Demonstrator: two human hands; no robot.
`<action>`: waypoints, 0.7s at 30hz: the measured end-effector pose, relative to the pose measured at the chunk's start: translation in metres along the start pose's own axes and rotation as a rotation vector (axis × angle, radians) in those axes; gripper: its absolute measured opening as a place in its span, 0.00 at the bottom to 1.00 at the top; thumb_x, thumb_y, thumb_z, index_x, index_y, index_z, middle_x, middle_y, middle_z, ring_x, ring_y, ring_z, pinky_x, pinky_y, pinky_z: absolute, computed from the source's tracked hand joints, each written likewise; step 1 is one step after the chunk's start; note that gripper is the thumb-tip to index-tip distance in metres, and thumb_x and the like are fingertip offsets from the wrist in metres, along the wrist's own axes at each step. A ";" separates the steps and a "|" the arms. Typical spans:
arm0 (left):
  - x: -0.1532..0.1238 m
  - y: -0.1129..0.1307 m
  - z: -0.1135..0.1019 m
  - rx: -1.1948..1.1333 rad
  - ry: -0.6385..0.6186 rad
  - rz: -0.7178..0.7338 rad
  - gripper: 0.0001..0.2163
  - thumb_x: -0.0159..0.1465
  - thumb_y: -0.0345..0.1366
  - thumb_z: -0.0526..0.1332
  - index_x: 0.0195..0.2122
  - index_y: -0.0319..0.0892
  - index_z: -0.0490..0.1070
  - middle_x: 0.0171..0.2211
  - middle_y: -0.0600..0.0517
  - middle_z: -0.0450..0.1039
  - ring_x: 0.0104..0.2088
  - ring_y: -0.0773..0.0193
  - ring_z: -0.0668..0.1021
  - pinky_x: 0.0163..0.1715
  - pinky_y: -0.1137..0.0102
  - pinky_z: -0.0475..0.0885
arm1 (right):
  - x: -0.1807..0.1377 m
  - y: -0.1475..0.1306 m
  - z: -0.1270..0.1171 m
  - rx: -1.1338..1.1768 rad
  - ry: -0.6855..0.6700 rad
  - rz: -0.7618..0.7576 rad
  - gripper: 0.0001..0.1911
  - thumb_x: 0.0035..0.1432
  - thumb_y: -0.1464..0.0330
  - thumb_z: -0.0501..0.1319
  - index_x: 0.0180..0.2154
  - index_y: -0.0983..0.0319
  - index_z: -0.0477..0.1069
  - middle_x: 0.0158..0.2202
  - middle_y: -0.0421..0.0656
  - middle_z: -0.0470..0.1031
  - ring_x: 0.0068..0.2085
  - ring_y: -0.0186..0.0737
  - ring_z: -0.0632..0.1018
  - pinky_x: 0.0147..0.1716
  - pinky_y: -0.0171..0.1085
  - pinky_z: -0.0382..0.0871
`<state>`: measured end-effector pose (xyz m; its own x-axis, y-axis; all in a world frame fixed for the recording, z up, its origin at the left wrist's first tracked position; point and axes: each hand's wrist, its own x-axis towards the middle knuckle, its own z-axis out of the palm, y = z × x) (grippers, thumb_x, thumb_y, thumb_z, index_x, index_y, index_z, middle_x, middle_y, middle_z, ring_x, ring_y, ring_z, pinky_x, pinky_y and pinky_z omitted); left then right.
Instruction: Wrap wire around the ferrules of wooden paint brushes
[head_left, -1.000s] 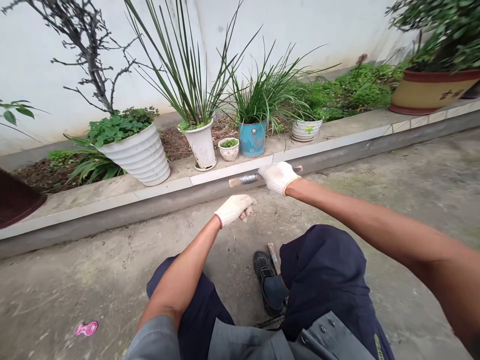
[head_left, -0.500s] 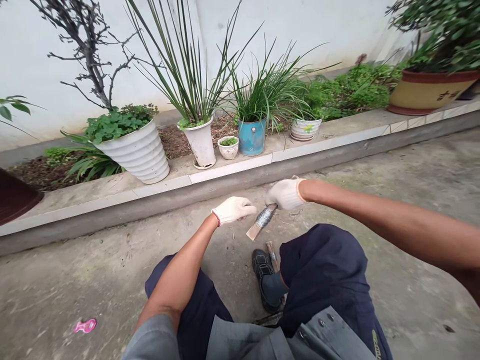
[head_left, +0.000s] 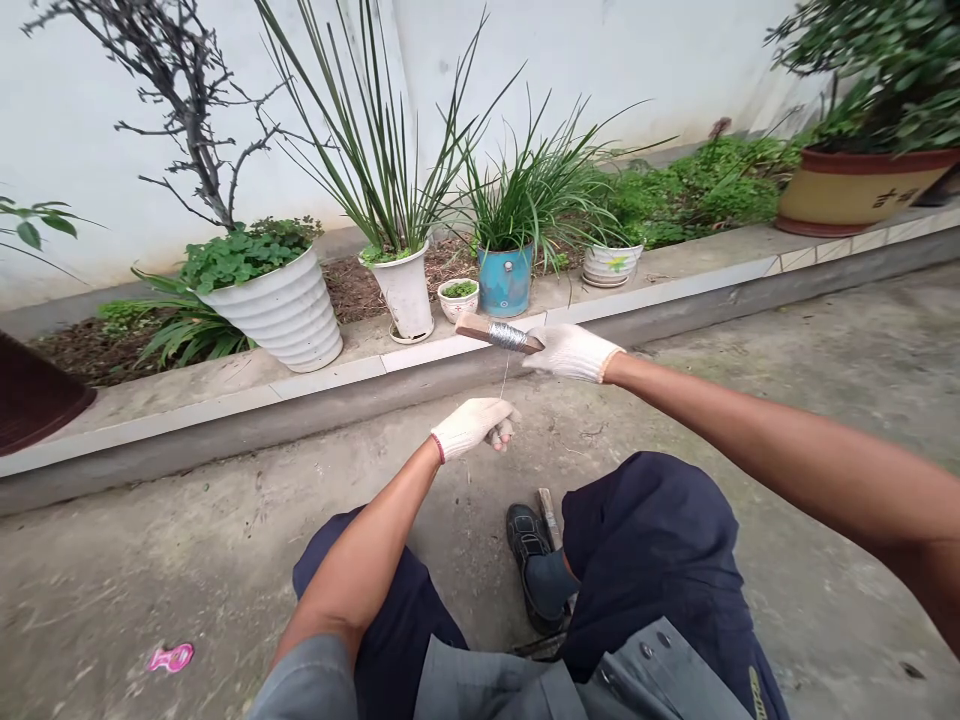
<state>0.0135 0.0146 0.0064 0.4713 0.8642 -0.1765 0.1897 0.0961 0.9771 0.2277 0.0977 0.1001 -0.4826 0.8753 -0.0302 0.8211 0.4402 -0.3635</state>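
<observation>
My right hand (head_left: 574, 352), in a white knit glove, is closed on one end of a short wooden stick (head_left: 472, 325). Thin silvery wire (head_left: 508, 336) is wound round the stick's middle. The stick's free end points left, in front of the planter edge. From the winding, a fine strand (head_left: 505, 376) runs down to my left hand (head_left: 472, 425), gloved too, with its fingers curled and pinching the strand. Bare fingertips show below that glove. By my shoe (head_left: 529, 540), a second wooden stick (head_left: 550, 515) is partly hidden by my leg.
A low tiled ledge (head_left: 322, 380) crosses ahead, bearing a white ribbed pot (head_left: 281, 310), a tall white pot (head_left: 405, 295), a blue pot (head_left: 505, 282) and other plants. A pink object (head_left: 172, 657) lies on the concrete floor at left.
My right hand has turned the wire-wound stick up from a downward slant to nearly level, farther from my left hand. The strand between the hands now shows. My left hand has barely moved.
</observation>
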 end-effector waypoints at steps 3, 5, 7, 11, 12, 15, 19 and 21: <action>-0.002 0.005 0.000 0.175 0.012 -0.021 0.18 0.69 0.48 0.53 0.44 0.38 0.74 0.24 0.54 0.73 0.18 0.71 0.70 0.21 0.75 0.68 | 0.003 -0.003 0.002 -0.330 0.027 0.054 0.16 0.60 0.68 0.59 0.48 0.63 0.77 0.40 0.52 0.82 0.41 0.48 0.80 0.41 0.39 0.67; -0.002 0.008 0.000 0.279 0.010 -0.026 0.17 0.69 0.46 0.52 0.44 0.39 0.74 0.23 0.55 0.72 0.18 0.71 0.69 0.20 0.76 0.67 | 0.001 -0.006 0.011 -0.533 0.030 0.058 0.16 0.61 0.73 0.56 0.46 0.68 0.78 0.42 0.60 0.81 0.44 0.54 0.81 0.43 0.44 0.68; -0.003 0.009 -0.002 0.385 0.021 -0.021 0.17 0.68 0.45 0.52 0.43 0.40 0.75 0.24 0.55 0.72 0.19 0.70 0.70 0.20 0.76 0.66 | -0.001 -0.008 0.024 -0.660 -0.008 0.031 0.16 0.61 0.76 0.53 0.43 0.72 0.79 0.42 0.65 0.80 0.45 0.58 0.81 0.42 0.48 0.68; -0.001 0.009 -0.010 0.560 0.063 -0.019 0.16 0.66 0.43 0.52 0.37 0.41 0.76 0.24 0.54 0.73 0.21 0.68 0.71 0.20 0.75 0.64 | -0.010 -0.011 0.048 -0.762 -0.252 -0.058 0.15 0.59 0.77 0.56 0.40 0.70 0.81 0.41 0.63 0.81 0.44 0.58 0.81 0.40 0.47 0.68; -0.001 0.009 -0.012 0.591 0.069 -0.014 0.15 0.66 0.43 0.52 0.35 0.40 0.76 0.24 0.53 0.73 0.22 0.67 0.71 0.21 0.74 0.64 | -0.013 -0.011 0.050 -0.771 -0.318 -0.103 0.14 0.58 0.77 0.57 0.40 0.69 0.81 0.41 0.61 0.81 0.44 0.57 0.81 0.40 0.46 0.68; 0.001 0.007 -0.017 0.642 0.075 -0.002 0.15 0.65 0.43 0.54 0.32 0.40 0.75 0.23 0.53 0.73 0.22 0.68 0.72 0.21 0.74 0.63 | -0.027 -0.013 0.045 -0.745 -0.437 -0.279 0.14 0.54 0.77 0.59 0.40 0.66 0.80 0.40 0.57 0.81 0.41 0.52 0.81 0.38 0.42 0.66; -0.001 0.003 -0.017 0.555 0.030 -0.025 0.15 0.64 0.48 0.60 0.33 0.40 0.76 0.24 0.53 0.75 0.21 0.68 0.73 0.22 0.74 0.64 | -0.045 -0.012 0.028 -0.550 -0.577 -0.359 0.13 0.52 0.74 0.59 0.39 0.61 0.78 0.33 0.46 0.79 0.32 0.43 0.77 0.30 0.37 0.60; -0.002 0.001 -0.016 0.455 -0.020 -0.038 0.17 0.63 0.50 0.63 0.34 0.39 0.77 0.24 0.52 0.76 0.21 0.68 0.74 0.23 0.74 0.66 | -0.051 -0.011 0.022 -0.404 -0.616 -0.351 0.11 0.51 0.72 0.60 0.37 0.60 0.77 0.30 0.42 0.77 0.30 0.38 0.73 0.29 0.35 0.57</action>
<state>-0.0010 0.0210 0.0098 0.4722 0.8542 -0.2174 0.5639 -0.1032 0.8193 0.2367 0.0435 0.0853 -0.7165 0.4575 -0.5267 0.5808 0.8094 -0.0871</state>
